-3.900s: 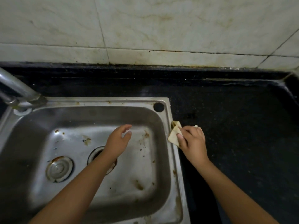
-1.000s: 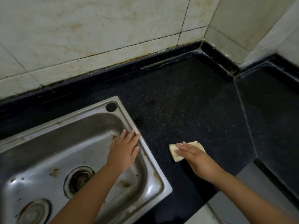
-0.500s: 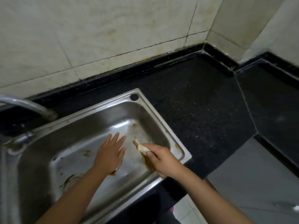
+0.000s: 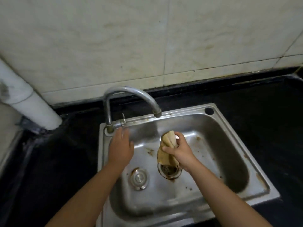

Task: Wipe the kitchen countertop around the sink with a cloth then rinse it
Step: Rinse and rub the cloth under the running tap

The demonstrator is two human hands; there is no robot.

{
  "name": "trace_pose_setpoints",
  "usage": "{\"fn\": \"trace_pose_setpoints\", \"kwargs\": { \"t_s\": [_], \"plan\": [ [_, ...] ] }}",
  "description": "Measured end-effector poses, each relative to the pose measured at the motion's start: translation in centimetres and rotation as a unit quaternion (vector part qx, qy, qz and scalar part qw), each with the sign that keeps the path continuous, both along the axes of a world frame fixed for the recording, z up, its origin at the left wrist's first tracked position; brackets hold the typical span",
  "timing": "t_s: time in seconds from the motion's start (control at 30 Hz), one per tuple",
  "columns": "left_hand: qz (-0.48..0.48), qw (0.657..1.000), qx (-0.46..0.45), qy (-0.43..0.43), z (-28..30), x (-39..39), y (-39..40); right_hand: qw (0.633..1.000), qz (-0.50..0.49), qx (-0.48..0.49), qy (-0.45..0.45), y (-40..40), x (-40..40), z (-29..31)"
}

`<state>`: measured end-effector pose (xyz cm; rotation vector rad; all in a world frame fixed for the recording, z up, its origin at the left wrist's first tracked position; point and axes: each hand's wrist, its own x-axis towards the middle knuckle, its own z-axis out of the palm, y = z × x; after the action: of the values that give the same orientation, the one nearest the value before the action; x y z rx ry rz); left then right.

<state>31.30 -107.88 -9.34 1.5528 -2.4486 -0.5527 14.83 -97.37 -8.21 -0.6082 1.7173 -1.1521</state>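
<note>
At the kitchen sink [image 4: 255,182], left to right: a white drain pipe [image 4: 31,105] leans against the tiled wall, well to the left of the sink, where the black table [image 4: 49,161] meets the corner. My left hand [image 4: 121,147] reaches over the sink's back-left corner, its fingers [image 4: 125,133] straight and slightly apart, holding nothing, just short of the small tap lever [image 4: 122,122] at the foot of the curved faucet [image 4: 131,94]; whether they touch it I cannot tell. I judge the hand is there to start the water. No water shows at the spout. On the sink floor lie a round metal plug [image 4: 139,178] and, to its right, the open drain [image 4: 169,171]. My right hand [image 4: 179,151] holds the tan cloth [image 4: 167,148] above that drain, below and slightly right of the spout, fingers [image 4: 179,136] curled tight around its bunched middle; one end sticks up past them, the other hangs below my palm toward the drain. Held so, the cloth waits for rinsing, and runoff would fall straight into the drain. Brown stains speckle the sink to the right.
</note>
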Motion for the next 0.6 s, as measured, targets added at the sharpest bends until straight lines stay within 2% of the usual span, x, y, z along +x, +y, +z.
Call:
{"fn": "trace_pose_setpoints", "kwargs": {
  "t_s": [0.13,0.3,0.4,0.6],
  "plan": [
    [-0.002,1.000,0.023,-0.006,1.3,-0.7,-3.4,0.999,-0.007,0.009,0.052,-2.5,1.3,-0.6],
    [0.009,0.998,0.063,0.013,1.6,-2.2,-6.7,0.995,-0.091,-0.026,0.025,-4.3,1.8,-0.3],
    [0.033,0.997,0.059,0.030,1.5,-2.1,-7.6,0.991,-0.130,-0.028,-0.029,-5.2,1.8,-0.7],
    [0.005,1.000,0.021,0.022,0.0,-1.2,-7.5,0.960,-0.186,-0.059,-0.200,-5.9,2.1,-0.4]
  ]
}}
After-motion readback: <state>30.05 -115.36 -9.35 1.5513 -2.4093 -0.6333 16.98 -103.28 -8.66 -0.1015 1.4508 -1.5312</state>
